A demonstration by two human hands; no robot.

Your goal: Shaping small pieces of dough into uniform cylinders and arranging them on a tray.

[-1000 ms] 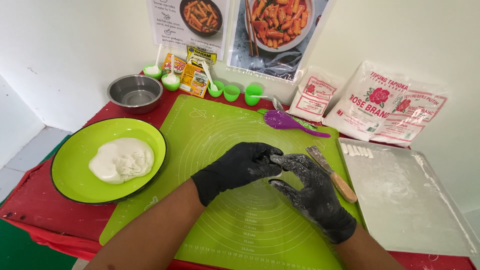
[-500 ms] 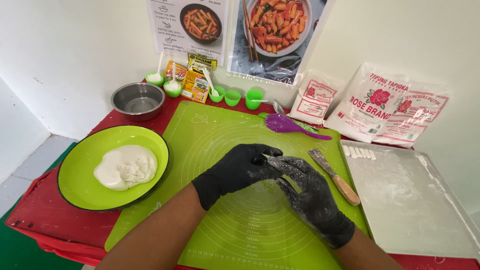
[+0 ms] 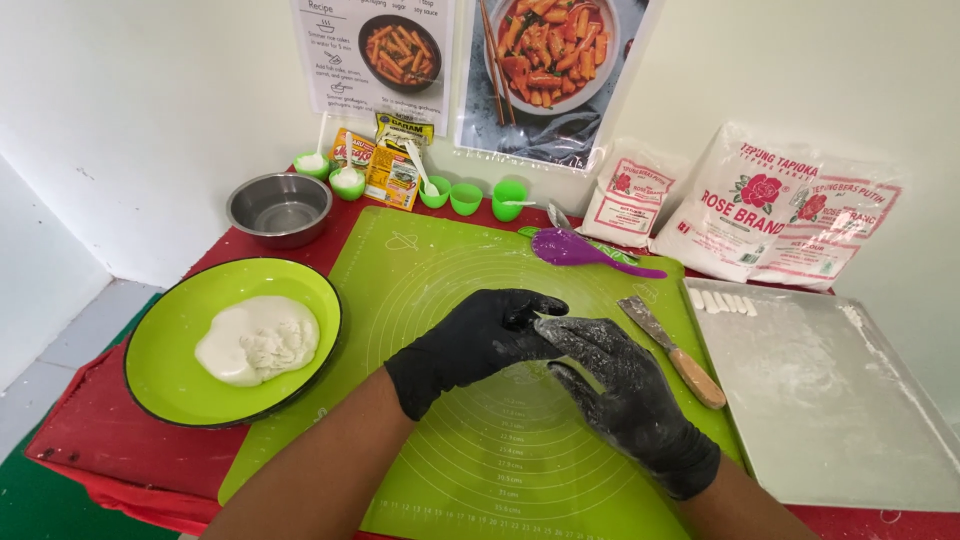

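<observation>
Both hands wear black gloves and meet over the middle of a green silicone mat (image 3: 430, 260). My left hand (image 3: 475, 345) curls over the fingertips of my right hand (image 3: 625, 395), which is dusted with white flour and has its fingers spread. Anything between the hands is hidden. A lump of white dough (image 3: 258, 340) lies on a green plate (image 3: 160, 370) to the left of the mat. A metal scraper with a wooden handle (image 3: 675, 350) lies on the mat just right of my right hand.
A floured metal tray (image 3: 830, 400) at the right holds several small white dough pieces (image 3: 722, 301) at its far edge. Behind the mat are a purple spoon (image 3: 575, 248), small green cups (image 3: 465, 197), a steel bowl (image 3: 278, 208), seasoning packets (image 3: 385, 165) and flour bags (image 3: 770, 215).
The hands stay pressed together over the mat, with my left fingers shifting slightly across the right fingertips. The view has drifted a little.
</observation>
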